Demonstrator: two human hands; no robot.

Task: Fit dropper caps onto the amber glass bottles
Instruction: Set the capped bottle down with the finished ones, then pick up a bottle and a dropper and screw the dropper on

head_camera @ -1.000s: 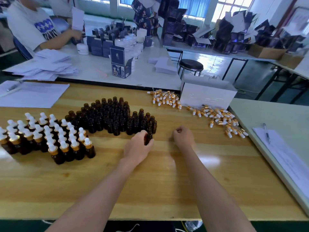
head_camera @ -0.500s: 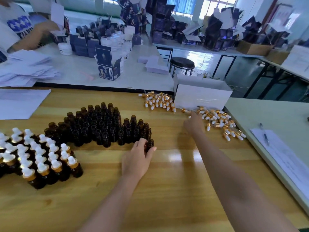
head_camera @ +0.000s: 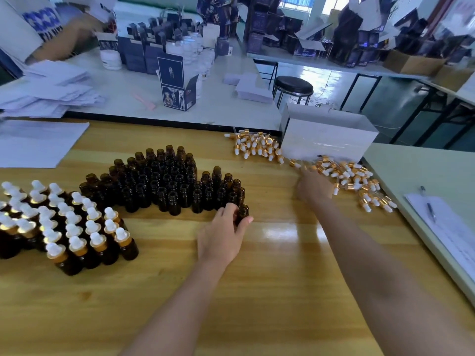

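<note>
Right hand (head_camera: pixel 314 187) has travelled from beside the left hand (head_camera: pixel 222 233) to centre right. Left hand, centre frame, grips one uncapped amber bottle (head_camera: pixel 243 214) upright on the surface (head_camera: pixel 282 291). Farther back, right hand reaches the dropper caps (head_camera: pixel 352 179); blurred, grip indeterminate.

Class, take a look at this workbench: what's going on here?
A person is fitting droppers to amber bottles. The left hand grips one uncapped bottle beside the uncapped cluster; the right hand is at the loose dropper caps near the white box, blurred, grasp unclear. Capped bottles stand grouped at left.
</note>
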